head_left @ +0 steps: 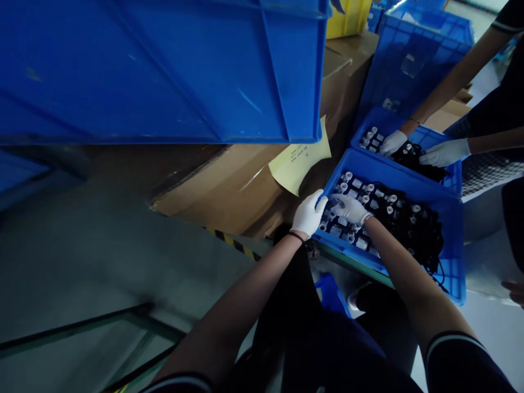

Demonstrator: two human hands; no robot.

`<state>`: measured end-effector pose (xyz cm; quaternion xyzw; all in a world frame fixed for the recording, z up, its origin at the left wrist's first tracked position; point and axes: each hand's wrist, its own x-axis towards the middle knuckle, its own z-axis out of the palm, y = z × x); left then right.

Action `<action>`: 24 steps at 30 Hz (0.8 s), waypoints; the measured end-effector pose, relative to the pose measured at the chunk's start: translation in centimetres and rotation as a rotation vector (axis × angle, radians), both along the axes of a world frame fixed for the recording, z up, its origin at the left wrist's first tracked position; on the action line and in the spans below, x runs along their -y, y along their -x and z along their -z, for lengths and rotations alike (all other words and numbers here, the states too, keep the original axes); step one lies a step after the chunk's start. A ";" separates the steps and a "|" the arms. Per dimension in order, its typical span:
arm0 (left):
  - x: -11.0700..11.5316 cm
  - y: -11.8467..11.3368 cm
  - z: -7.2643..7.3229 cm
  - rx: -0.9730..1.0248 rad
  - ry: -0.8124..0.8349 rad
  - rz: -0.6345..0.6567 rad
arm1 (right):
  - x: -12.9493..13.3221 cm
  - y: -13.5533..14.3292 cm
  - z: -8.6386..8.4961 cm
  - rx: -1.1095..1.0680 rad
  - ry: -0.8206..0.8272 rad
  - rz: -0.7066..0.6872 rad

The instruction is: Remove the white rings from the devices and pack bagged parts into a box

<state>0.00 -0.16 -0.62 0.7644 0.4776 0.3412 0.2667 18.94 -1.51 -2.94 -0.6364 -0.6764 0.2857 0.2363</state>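
- One blue bin (453, 267) seems well filled; how much work remains, I cannot tell.
- Inside it, black cables (421, 234) lie beside rows of white-capped pieces (362, 243).
- The right hand (352, 210) is among these pieces, fingers bent; its grip is unclear.
- The left hand (308, 215) is by the bin's corner, thumb and fingers apart.

Glossy scuffed plastic bin (164, 71), matt brown cardboard box (233, 191), creased yellow paper (301, 161), white cloth gloves (307, 214).
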 end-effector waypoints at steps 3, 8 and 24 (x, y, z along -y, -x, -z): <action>0.1 0.0 0.0 0.004 0.012 -0.008 | 0.4 -0.6 1.3 0.050 -0.074 -0.013; 0.2 -0.1 -0.2 0.008 0.023 -0.014 | 0.1 0.2 2.4 0.050 -0.248 -0.074; 0.1 0.1 0.0 -0.041 0.020 -0.022 | 1.2 1.1 -0.6 0.373 -0.057 -0.159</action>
